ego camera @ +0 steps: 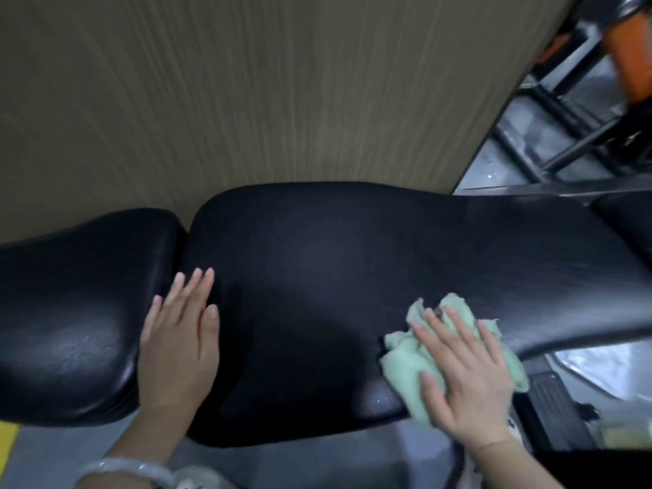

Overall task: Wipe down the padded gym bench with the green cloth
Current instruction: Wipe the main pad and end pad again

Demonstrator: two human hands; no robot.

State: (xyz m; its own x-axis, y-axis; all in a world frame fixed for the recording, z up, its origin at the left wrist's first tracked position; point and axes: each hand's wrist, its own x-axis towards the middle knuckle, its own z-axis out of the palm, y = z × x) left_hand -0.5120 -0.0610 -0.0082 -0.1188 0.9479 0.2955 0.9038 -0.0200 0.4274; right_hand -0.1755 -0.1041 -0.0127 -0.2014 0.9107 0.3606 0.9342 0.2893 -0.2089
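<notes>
right hand point(469, 379) pressing green cloth point(405, 368) on bench point(317, 277)

The bench point(317, 277) padding looks like black vinyl or faux leather, smooth with a fine grain. The left pad point(77, 305) is pretty glossy and throws soft highlights; the middle pad reads more matt. The green cloth point(412, 361) at the near edge is soft, fuzzy towel-type fabric with frayed edges. The wall panel point(247, 82) behind has a matt wood-grain finish. The frame point(550, 135) top right seems to be dark painted metal, and the bracelet point(123, 472) is pale, glossy and stone-like.
</notes>
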